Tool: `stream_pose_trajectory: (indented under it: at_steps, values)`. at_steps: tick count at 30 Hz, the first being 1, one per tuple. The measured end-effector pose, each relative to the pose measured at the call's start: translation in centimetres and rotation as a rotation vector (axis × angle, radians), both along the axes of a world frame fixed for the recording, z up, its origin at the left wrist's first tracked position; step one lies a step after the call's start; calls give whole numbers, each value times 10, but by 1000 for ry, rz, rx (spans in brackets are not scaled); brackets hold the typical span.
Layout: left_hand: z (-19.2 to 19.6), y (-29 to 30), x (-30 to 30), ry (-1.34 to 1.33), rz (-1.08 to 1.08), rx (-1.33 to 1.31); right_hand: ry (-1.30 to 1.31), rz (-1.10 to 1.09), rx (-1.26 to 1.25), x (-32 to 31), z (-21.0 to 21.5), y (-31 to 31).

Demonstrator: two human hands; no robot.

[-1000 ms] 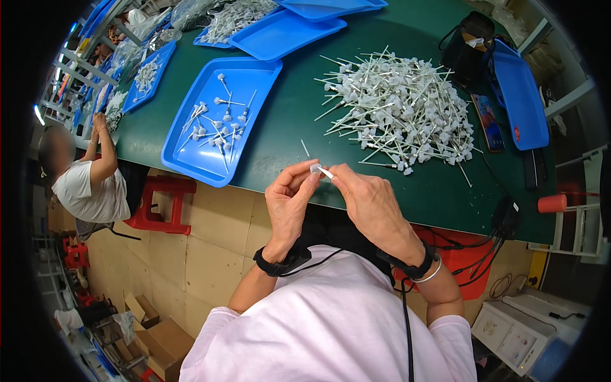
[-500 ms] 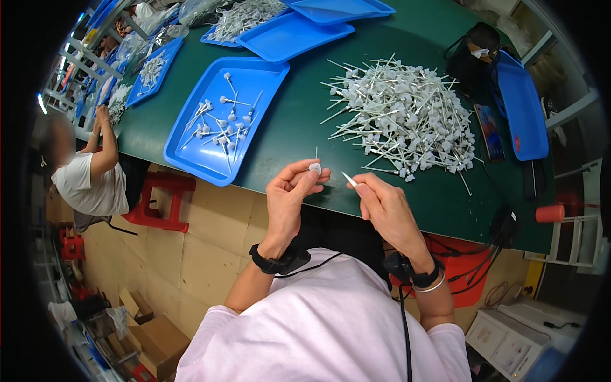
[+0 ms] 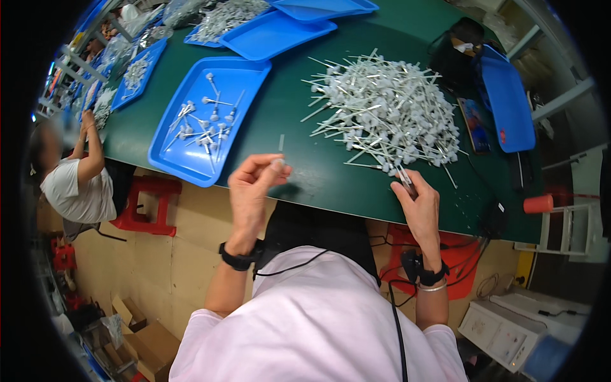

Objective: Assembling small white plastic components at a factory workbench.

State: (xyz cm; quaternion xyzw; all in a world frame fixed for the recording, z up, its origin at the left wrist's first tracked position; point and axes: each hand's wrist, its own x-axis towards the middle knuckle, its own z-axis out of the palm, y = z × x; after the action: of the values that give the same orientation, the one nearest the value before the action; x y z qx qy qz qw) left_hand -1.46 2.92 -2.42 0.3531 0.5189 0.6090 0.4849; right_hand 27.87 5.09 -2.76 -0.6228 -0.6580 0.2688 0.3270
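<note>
My left hand [image 3: 252,191] is closed in a pinch on a small white-headed piece [image 3: 278,163] with a thin pale stem pointing up, held over the table's near edge. My right hand [image 3: 419,202] grips slim pointed tweezers [image 3: 405,178], their tips at the near edge of a large heap of white-headed stemmed pieces [image 3: 388,108]. Whether the tips touch a piece is too small to tell. Left of my left hand, a blue tray [image 3: 167,137] holds several similar pieces lying loose.
The green table [image 3: 293,102] carries more blue trays [image 3: 280,38] at the back. A phone [image 3: 474,125], a dark bag [image 3: 459,48] and another blue tray [image 3: 507,99] lie at the right. A co-worker [image 3: 79,184] sits at the far left near a red stool [image 3: 149,205].
My right hand has moved right, away from my left hand, carrying the tweezers to the heap's near edge. My left hand has shifted left, still pinching its piece. The view has turned slightly.
</note>
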Motion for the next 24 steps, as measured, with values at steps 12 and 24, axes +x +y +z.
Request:
stream_pose_trajectory:
  at_steps: [12, 24]
  values:
    - [29, 4, -78, 308, 310, 174, -523, 194, 216, -15, 1, 16]
    - [21, -19, -46, 688, 150, 182, -437, 385, 208, -22, 20, 20]
